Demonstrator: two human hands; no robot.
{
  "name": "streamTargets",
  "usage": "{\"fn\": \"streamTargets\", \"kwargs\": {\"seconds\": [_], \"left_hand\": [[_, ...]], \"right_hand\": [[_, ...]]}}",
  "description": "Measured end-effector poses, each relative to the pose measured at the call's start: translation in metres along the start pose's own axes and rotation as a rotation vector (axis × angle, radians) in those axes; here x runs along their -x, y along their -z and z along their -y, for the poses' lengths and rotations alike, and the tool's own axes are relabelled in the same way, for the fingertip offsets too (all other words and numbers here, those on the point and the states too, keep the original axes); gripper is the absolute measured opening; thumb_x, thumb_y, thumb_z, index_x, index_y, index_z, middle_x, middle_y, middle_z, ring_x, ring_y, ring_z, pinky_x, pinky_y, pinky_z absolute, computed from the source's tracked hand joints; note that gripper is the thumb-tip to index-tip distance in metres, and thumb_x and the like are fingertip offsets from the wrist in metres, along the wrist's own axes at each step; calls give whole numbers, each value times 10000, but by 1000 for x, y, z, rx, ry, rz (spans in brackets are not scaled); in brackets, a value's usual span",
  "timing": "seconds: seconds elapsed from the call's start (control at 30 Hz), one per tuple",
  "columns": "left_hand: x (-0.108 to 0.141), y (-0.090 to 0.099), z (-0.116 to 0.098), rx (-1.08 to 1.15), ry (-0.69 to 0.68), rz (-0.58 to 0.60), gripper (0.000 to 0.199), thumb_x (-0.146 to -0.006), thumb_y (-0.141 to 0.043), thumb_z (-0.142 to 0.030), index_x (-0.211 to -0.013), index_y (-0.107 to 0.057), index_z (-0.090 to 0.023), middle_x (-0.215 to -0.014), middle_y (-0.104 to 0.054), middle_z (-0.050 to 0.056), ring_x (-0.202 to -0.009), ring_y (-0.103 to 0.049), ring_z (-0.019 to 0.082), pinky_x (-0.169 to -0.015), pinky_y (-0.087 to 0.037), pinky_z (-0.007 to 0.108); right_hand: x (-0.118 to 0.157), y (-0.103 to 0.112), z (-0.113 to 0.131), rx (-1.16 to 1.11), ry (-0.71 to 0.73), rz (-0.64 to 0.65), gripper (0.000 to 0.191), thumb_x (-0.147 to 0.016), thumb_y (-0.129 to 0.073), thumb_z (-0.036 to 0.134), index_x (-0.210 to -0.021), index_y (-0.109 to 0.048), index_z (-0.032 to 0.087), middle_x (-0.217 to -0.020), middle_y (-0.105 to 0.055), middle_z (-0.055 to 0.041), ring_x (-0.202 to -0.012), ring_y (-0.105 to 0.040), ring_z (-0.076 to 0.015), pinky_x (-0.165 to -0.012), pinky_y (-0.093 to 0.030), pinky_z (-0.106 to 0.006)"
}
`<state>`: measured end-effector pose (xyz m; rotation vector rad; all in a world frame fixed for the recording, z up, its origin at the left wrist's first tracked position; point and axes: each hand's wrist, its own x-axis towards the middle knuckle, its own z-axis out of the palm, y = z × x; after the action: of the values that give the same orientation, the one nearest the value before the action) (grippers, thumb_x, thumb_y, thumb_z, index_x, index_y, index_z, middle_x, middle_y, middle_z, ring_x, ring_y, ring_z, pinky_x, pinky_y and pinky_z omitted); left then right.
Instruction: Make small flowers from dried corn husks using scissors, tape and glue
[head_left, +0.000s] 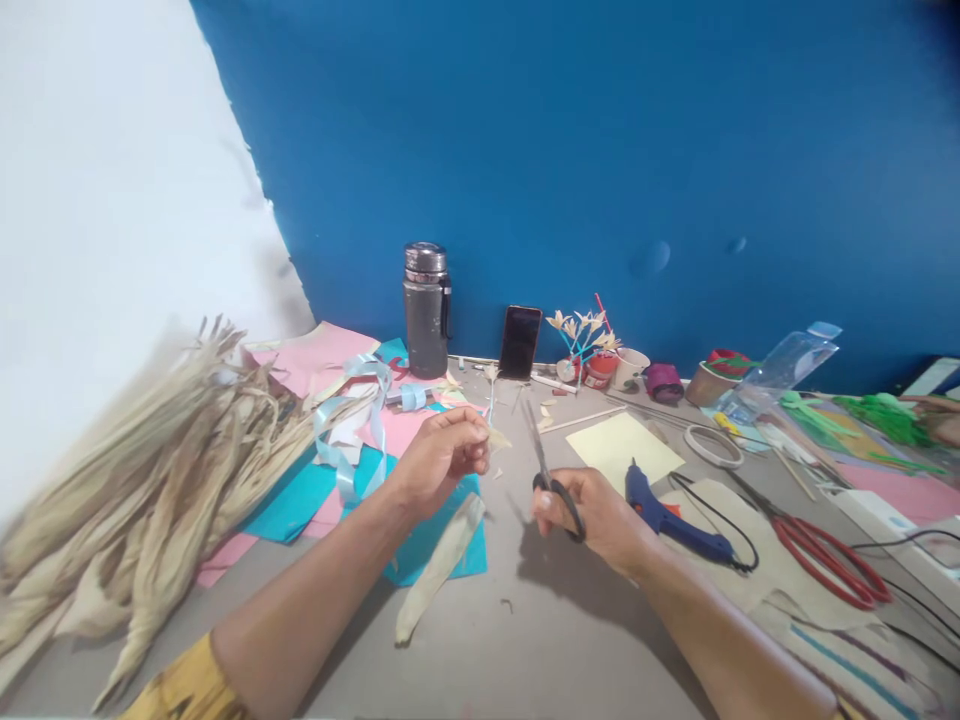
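Note:
Pinched in the fingertips of my left hand [452, 445] is a small pale piece of corn husk [499, 439]. My right hand [581, 510] grips black-handled scissors [546, 460] by the loops, their blades pointing up and away. The blades are apart from the husk piece, a short way to its right. Below my left hand, a longer strip of corn husk [440, 570] lies partly on blue paper [469, 550] and partly on the table. A large bundle of dried corn husks [172, 480] lies at the left.
A dark flask [427, 315], a phone [520, 342] and husk flowers [581, 335] stand along the blue wall. To the right lie a blue glue gun [675, 520], red-handled scissors [829, 560], yellow paper [622, 450] and a power strip [900, 530]. Another person's hand [943, 420] shows at the right edge.

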<state>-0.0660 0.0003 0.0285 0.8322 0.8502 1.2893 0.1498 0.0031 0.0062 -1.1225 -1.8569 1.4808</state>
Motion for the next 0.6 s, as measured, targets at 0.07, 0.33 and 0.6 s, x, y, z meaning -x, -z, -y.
{"fn": "streamTargets", "kwargs": {"seconds": [0.07,0.33,0.6], "left_hand": [[0,-2,5,24,41,-16,135,-626,-734,-190,-652,-606,-156,-534,-540,-22,-475,-485,84,-523,-404,224],[6,-15,34,-2,203,19,195,-625,-811,-221,-680,-645,-133,-559,-526,-26,-486,-472,60,-522,-388,193],[11,-19,38,-26,261,180,229,-655,-822,-284,-727,-651,-149,-572,-547,-22,-502,-488,87,-544,-415,232]], "right_hand": [[-2,-1,0,-71,36,-106,366,-761,-724,515,-722,-649,158,-661,-589,-5,-576,-440,-107,-531,-329,-239],[-4,-3,9,-267,120,-382,298,-626,-789,362,-799,-652,162,-685,-577,17,-603,-461,-112,-561,-378,-242],[-3,-2,4,-260,72,-335,273,-620,-777,312,-802,-636,166,-630,-520,34,-563,-386,-98,-501,-295,-228]]}}
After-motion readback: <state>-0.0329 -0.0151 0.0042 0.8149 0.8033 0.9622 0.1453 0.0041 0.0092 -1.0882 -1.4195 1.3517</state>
